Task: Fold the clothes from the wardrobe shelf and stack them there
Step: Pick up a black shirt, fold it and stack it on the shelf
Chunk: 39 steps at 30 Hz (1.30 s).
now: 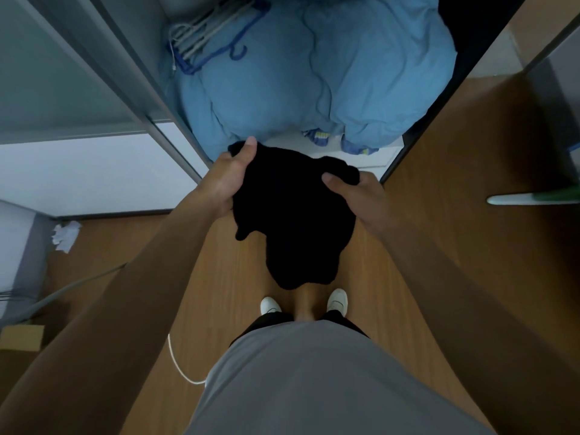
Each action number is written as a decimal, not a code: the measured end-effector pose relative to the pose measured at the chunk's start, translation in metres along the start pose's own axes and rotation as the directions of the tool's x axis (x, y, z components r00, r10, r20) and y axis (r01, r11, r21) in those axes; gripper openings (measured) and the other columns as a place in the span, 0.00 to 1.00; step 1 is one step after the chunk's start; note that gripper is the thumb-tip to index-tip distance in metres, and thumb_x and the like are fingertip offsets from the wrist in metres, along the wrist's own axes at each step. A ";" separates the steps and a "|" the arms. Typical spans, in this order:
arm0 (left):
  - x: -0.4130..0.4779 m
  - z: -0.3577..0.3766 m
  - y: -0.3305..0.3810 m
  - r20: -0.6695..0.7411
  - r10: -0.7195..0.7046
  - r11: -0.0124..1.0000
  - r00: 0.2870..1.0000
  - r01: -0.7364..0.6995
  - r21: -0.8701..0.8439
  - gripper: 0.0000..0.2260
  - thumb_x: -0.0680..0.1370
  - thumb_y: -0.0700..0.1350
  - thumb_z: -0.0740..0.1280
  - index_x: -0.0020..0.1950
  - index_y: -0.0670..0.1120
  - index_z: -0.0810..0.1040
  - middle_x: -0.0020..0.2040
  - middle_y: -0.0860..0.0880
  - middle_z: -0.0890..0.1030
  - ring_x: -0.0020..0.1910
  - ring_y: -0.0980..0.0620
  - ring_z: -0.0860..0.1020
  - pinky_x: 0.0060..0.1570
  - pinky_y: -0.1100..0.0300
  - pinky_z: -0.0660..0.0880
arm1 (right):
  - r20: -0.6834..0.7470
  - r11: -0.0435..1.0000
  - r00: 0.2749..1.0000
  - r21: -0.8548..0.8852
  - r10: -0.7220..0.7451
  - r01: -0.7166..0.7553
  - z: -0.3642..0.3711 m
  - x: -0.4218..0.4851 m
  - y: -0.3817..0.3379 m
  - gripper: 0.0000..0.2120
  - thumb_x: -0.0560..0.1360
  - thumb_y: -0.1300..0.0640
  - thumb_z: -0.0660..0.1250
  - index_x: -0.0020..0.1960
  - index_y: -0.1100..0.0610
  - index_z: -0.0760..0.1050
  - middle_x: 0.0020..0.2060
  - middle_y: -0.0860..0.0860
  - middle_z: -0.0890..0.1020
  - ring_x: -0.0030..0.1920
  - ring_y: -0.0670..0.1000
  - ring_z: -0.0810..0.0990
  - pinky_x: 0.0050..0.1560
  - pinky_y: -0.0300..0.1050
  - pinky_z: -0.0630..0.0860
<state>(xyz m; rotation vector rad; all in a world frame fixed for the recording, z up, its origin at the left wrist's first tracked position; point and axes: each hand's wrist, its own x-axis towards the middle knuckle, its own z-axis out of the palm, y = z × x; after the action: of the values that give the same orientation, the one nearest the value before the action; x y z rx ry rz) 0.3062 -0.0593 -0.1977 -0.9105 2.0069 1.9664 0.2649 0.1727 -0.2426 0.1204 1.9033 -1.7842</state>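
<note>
A black garment (292, 221) hangs bunched in front of the wardrobe shelf (370, 152), above the wooden floor (226, 277). The left hand (232, 180) grips its upper left edge and the right hand (357, 199) its upper right, thumbs on top. Behind it, blue bedding (329, 80) fills the shelf, with hangers (204, 36) lying on its left side.

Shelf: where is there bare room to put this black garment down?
Only a narrow white strip of shelf at the front edge, between the blue bedding and the garment. Behind, bedding fills it, with hangers piled back left.
</note>
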 end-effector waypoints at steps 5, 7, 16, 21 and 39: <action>0.000 -0.020 -0.014 0.023 0.001 1.000 1.000 -0.002 0.025 0.21 0.80 0.63 0.62 0.62 0.48 0.80 0.53 0.51 0.86 0.52 0.53 0.85 0.56 0.59 0.79 | -0.061 0.999 0.998 0.028 -0.028 0.030 -0.010 0.002 -0.014 0.09 0.77 0.50 0.71 0.49 0.55 0.84 0.40 0.48 0.87 0.43 0.48 0.86 0.41 0.38 0.79; -0.003 -0.022 -0.015 0.101 -0.024 0.999 0.995 0.027 -0.029 0.21 0.80 0.62 0.64 0.62 0.47 0.80 0.52 0.50 0.87 0.52 0.52 0.85 0.48 0.62 0.81 | -0.062 0.995 0.998 0.097 0.015 -0.009 -0.012 0.003 -0.017 0.09 0.78 0.51 0.70 0.52 0.55 0.83 0.43 0.49 0.88 0.47 0.50 0.86 0.45 0.40 0.80; -0.012 -0.003 0.010 0.248 -0.133 0.973 0.960 0.174 -0.149 0.24 0.77 0.62 0.68 0.61 0.44 0.81 0.56 0.44 0.85 0.56 0.44 0.84 0.55 0.52 0.78 | 0.459 0.972 0.888 -0.189 -0.037 0.138 0.012 -0.004 -0.022 0.32 0.69 0.57 0.79 0.70 0.54 0.72 0.61 0.53 0.82 0.63 0.52 0.80 0.67 0.50 0.74; -0.009 -0.005 0.021 0.229 -0.149 0.973 0.962 0.184 -0.140 0.25 0.78 0.61 0.66 0.62 0.40 0.80 0.57 0.41 0.84 0.51 0.44 0.84 0.48 0.53 0.82 | 0.322 0.971 0.931 -0.104 -0.171 0.214 0.035 -0.009 -0.012 0.15 0.73 0.63 0.74 0.57 0.52 0.79 0.46 0.41 0.86 0.51 0.41 0.83 0.51 0.34 0.76; -0.016 0.018 -0.039 0.198 0.042 0.932 0.979 0.033 -0.361 0.16 0.78 0.50 0.71 0.65 0.49 0.77 0.59 0.48 0.84 0.59 0.49 0.83 0.58 0.54 0.79 | 0.088 0.883 0.985 0.436 0.147 -0.170 0.014 -0.012 -0.042 0.24 0.73 0.52 0.76 0.65 0.59 0.77 0.55 0.56 0.85 0.55 0.55 0.85 0.57 0.50 0.81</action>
<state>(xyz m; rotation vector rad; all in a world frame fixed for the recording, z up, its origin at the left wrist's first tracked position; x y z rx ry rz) 0.3351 -0.0353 -0.2236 -0.7331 1.5659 2.3736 0.2621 0.1575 -0.1997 0.3764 1.3746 -2.0517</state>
